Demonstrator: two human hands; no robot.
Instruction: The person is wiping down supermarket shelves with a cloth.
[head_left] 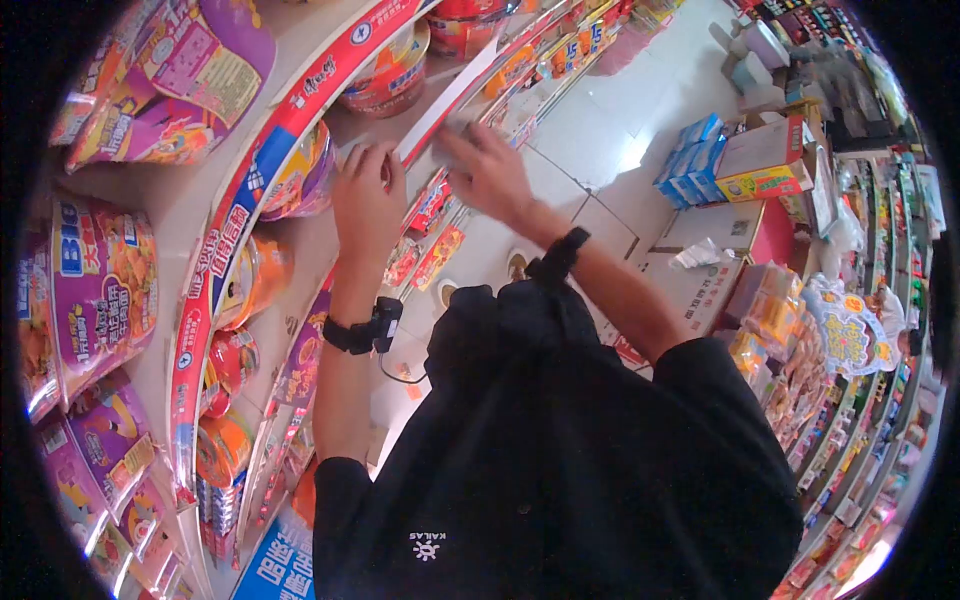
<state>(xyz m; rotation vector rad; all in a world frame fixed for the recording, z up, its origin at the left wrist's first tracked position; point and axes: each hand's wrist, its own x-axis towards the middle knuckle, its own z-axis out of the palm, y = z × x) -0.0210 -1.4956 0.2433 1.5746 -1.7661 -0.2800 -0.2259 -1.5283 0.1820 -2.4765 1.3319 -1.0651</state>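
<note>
My left hand (367,200) is raised to the edge of a store shelf (300,100), its fingers curled on a long white strip (447,100) that runs along the shelf front. My right hand (487,170) lies flat further along the same strip, fingers spread over it. Both wrists wear black bands. Instant noodle bowls (390,75) stand on the shelf just behind the strip.
Purple noodle packs (100,280) and orange cups (225,450) fill the shelves at left. Cardboard boxes (765,160) and blue packs (690,160) sit on the tiled floor (590,120). A snack rack (790,340) lines the right side of the aisle.
</note>
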